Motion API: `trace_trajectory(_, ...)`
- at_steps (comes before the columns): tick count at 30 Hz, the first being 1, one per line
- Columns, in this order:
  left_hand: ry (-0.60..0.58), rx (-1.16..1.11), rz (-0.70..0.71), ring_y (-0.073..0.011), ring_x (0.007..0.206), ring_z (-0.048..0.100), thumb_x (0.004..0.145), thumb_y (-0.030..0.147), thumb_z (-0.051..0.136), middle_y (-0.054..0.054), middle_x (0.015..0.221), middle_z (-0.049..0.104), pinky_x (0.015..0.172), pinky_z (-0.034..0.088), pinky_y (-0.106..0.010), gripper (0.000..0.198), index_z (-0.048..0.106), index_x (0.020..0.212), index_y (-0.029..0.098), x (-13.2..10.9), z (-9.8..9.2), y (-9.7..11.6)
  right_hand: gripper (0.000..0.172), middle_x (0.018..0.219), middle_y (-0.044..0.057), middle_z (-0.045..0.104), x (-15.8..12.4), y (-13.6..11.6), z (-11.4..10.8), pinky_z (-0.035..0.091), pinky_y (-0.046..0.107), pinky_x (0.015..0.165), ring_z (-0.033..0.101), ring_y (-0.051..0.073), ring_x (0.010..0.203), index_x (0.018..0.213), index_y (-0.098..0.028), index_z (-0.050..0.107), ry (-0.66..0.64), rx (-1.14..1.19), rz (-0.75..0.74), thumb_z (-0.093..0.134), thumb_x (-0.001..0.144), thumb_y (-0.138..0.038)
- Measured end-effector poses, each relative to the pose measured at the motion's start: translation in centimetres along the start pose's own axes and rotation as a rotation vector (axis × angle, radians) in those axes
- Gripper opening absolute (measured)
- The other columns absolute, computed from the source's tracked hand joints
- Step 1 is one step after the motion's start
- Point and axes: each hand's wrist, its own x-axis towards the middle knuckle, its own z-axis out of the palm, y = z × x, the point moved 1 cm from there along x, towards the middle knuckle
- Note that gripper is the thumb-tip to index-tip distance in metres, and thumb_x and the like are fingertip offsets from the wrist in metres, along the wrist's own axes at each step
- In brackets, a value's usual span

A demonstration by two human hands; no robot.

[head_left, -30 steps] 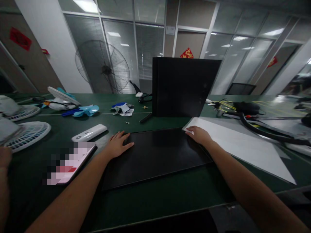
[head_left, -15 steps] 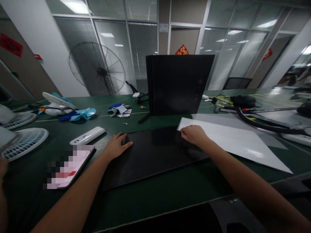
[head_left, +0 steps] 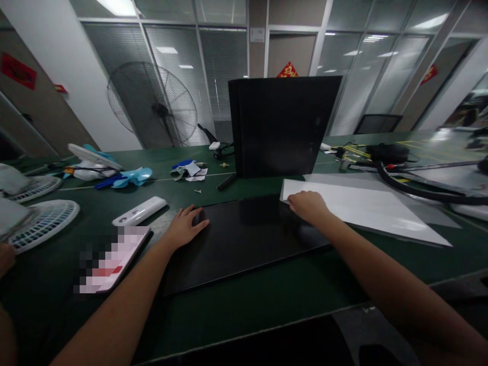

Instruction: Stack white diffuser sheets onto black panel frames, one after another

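A flat black panel lies on the green table in front of me. My left hand rests on its far left corner, fingers spread and flat. My right hand is at the panel's far right corner, fingers curled over the near corner of a large white sheet. The sheet stretches away to the right, its long near edge slightly off the table. A stack of black panels stands upright just behind.
A phone and a white oblong device lie to the left. Further left are white fan grilles, blue fan blades and another person's hand. A black hose and cables lie at the right. A standing fan is behind.
My right hand went from flat to curled on the white sheet's corner, and the sheet shifted and rose a little. My left hand stayed on the black panel.
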Motion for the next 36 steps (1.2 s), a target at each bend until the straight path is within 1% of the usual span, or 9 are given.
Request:
trace_trajectory(7, -0.002, 0.011, -0.004, -0.0386, 0.158, 0.037, 0.095, 0.075, 0.04, -0.023, 0.168, 0.043, 0.129, 0.026, -0.053, 0.088, 0.055, 0.156, 0.012, -0.1, -0.2, 0.2, 0.04, 0.105, 0.013, 0.08, 0.6, 5.6, 0.9, 0.052, 0.038, 0.078, 0.073, 0.03, 0.094, 0.114, -0.023, 0.084, 0.085, 0.144, 0.322, 0.057, 0.096, -0.047)
trace_trajectory(12, 0.024, -0.038, -0.007, -0.0389, 0.156, 0.04, 0.097, 0.073, 0.037, -0.021, 0.166, 0.047, 0.129, 0.026, -0.056, 0.085, 0.058, 0.153, 0.012, -0.1, -0.1, 0.1, 0.044, 0.11, 0.012, 0.08, 0.1, 2.8, -0.3, 0.053, 0.042, 0.082, 0.074, 0.034, 0.1, 0.119, -0.024, 0.084, 0.141, 0.239, 0.326, 0.051, 0.103, -0.049)
trace_trajectory(15, 0.04, -0.125, -0.026, -0.0356, 0.155, 0.042, 0.101, 0.068, 0.026, -0.017, 0.162, 0.053, 0.13, 0.027, -0.054, 0.081, 0.064, 0.148, 0.014, -0.1, -0.4, 0.2, 0.039, 0.116, 0.011, 0.08, -1.7, -3.3, -1.3, 0.055, 0.043, 0.092, 0.074, 0.032, 0.105, 0.117, -0.023, 0.084, 0.108, 0.46, 0.061, 0.055, 0.104, -0.046)
trace_trajectory(18, 0.075, -0.233, -0.056, -0.0325, 0.152, 0.047, 0.103, 0.066, 0.014, -0.014, 0.158, 0.058, 0.13, 0.029, -0.049, 0.084, 0.067, 0.144, 0.015, -0.1, -0.8, 0.4, 0.051, 0.134, 0.007, 0.075, -4.7, -9.7, -2.2, 0.054, 0.039, 0.103, 0.072, 0.025, 0.118, 0.146, -0.026, 0.067, -0.171, 0.862, -0.464, 0.064, 0.101, -0.048)
trace_trajectory(20, 0.087, -0.282, -0.066, -0.0322, 0.151, 0.049, 0.102, 0.07, 0.01, -0.011, 0.155, 0.062, 0.13, 0.029, -0.047, 0.089, 0.069, 0.142, 0.017, -0.1, -0.9, 0.4, 0.07, 0.155, 0.008, 0.06, -6.3, -11.9, -2.5, 0.046, 0.038, 0.117, 0.06, 0.024, 0.139, 0.162, -0.026, 0.049, -0.305, 0.954, -0.774, 0.067, 0.1, -0.054)
trace_trajectory(22, 0.071, -0.283, -0.049, -0.033, 0.152, 0.048, 0.098, 0.078, 0.015, -0.01, 0.154, 0.064, 0.13, 0.028, -0.047, 0.092, 0.07, 0.141, 0.018, 0.0, -0.9, 0.2, 0.072, 0.164, 0.009, 0.05, -6.6, -12.0, -2.3, 0.034, 0.042, 0.127, 0.048, 0.025, 0.151, 0.165, -0.024, 0.044, -0.319, 0.884, -0.884, 0.061, 0.103, -0.055)
trace_trajectory(25, 0.029, -0.224, -0.004, -0.035, 0.154, 0.044, 0.088, 0.087, 0.036, -0.012, 0.158, 0.059, 0.129, 0.029, -0.048, 0.095, 0.064, 0.147, 0.018, 0.2, -0.5, -0.3, 0.058, 0.16, 0.012, 0.053, -4.8, -9.5, -1.1, 0.024, 0.057, 0.13, 0.043, 0.032, 0.154, 0.156, -0.02, 0.057, -0.193, 0.641, -0.692, 0.05, 0.108, -0.052)
trace_trajectory(29, 0.043, -0.176, -0.048, -0.0359, 0.154, 0.043, 0.081, 0.085, 0.054, -0.014, 0.166, 0.05, 0.128, 0.031, -0.048, 0.098, 0.057, 0.153, 0.019, 0.6, 0.1, -0.9, 0.056, 0.157, 0.014, 0.056, -2.7, -6.6, 0.1, 0.039, 0.061, 0.121, 0.051, 0.037, 0.146, 0.146, -0.019, 0.067, -0.179, 0.357, -0.445, 0.046, 0.108, -0.055)
trace_trajectory(36, 0.032, -0.143, -0.118, -0.0373, 0.153, 0.044, 0.083, 0.08, 0.056, -0.016, 0.17, 0.043, 0.126, 0.034, -0.049, 0.094, 0.055, 0.154, 0.019, 0.5, 0.1, -1.6, 0.064, 0.15, 0.012, 0.064, -4.2, -8.4, -0.8, 0.049, 0.052, 0.111, 0.061, 0.035, 0.135, 0.139, -0.021, 0.072, -0.16, 0.415, -0.549, 0.044, 0.105, -0.067)
